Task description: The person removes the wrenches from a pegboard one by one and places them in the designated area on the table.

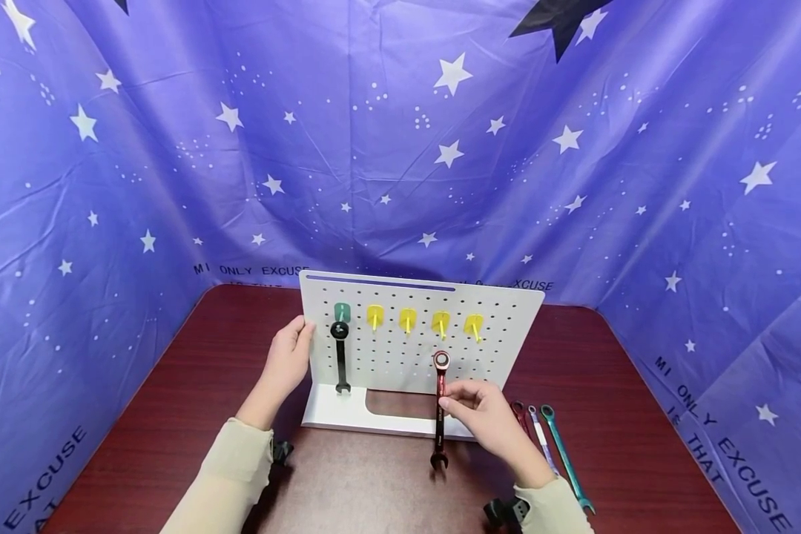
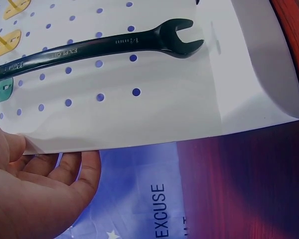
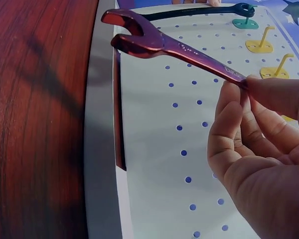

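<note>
A white pegboard point(image 1: 387, 363) stands on its base on the table. My left hand point(image 1: 290, 350) holds its left edge, the thumb in front and the fingers point(image 2: 72, 167) behind. From a green hook point(image 1: 343, 310) at the left hangs a black combination wrench point(image 1: 341, 363), its open end down. My right hand point(image 1: 483, 415) pinches a dark red combination wrench point(image 1: 440, 415) between thumb and fingers. That wrench is upright in front of the board, ring end up, apart from the hooks. In the right wrist view its open end point(image 3: 144, 37) points away from the hand.
Yellow hooks point(image 1: 408, 320) line up on the board to the right of the green one. Right of the board lie a green wrench point(image 1: 566, 456), a silver wrench point(image 1: 542, 437) and a red wrench point(image 1: 521, 415). Starry purple cloth point(image 1: 400, 148) surrounds the dark red table point(image 1: 641, 445).
</note>
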Demonstrator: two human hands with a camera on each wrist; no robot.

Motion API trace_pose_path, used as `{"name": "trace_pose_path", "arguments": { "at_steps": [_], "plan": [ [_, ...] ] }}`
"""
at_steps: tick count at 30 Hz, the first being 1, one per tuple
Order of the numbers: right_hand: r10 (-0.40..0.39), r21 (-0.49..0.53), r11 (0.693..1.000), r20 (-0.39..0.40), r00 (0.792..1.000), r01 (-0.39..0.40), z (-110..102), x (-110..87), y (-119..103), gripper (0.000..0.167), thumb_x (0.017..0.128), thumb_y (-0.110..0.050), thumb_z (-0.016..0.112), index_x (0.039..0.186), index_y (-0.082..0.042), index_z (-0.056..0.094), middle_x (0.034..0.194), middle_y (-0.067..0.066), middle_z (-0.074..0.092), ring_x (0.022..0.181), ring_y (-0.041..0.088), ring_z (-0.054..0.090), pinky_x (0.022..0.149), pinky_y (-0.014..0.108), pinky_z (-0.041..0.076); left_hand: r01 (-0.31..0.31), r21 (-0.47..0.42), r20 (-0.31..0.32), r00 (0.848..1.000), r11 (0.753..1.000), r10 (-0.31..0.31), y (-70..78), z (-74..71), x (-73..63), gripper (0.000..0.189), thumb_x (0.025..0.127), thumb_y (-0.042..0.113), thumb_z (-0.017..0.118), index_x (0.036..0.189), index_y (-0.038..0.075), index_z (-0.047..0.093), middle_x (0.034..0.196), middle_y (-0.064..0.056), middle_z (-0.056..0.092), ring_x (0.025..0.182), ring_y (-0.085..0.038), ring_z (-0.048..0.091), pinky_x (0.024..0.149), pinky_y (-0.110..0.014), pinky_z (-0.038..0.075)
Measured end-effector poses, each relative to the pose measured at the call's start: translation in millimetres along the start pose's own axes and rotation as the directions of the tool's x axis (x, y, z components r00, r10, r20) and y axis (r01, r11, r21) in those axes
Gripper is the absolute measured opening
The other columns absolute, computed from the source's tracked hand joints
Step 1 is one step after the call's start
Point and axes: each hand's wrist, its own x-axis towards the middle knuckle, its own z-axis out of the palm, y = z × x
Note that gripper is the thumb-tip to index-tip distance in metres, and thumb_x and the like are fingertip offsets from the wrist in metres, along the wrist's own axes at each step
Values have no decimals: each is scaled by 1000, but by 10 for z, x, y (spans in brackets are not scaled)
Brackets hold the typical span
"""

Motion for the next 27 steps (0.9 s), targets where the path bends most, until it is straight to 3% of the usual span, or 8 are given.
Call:
{"name": "trace_pose_path", "arguments": {
  "at_steps": [18, 27],
  "plan": [
    [-46, -2, 999, -38, 998, 46, -78, -56, 37, 7, 94, -2, 73, 98, 3, 72, 87, 11, 72, 77, 16, 68, 71, 28, 55, -11, -14, 3, 1000, 1000, 11, -6, -4, 2, 18, 108, 8, 49, 100, -1, 63, 65, -4, 42, 66, -24, 46, 61, -36, 42],
    [-24, -5, 1000, -49, 999, 23, -131, -90, 76, 7, 94, -3, 73, 99, 2, 72, 90, 11, 72, 78, 15, 68, 72, 28, 55, -18, -9, 2, 1000, 1000, 18, -11, -2, 5, 18, 108, 8, 50, 98, 0, 62, 65, -4, 42, 65, -23, 44, 60, -35, 41]
  ]
}}
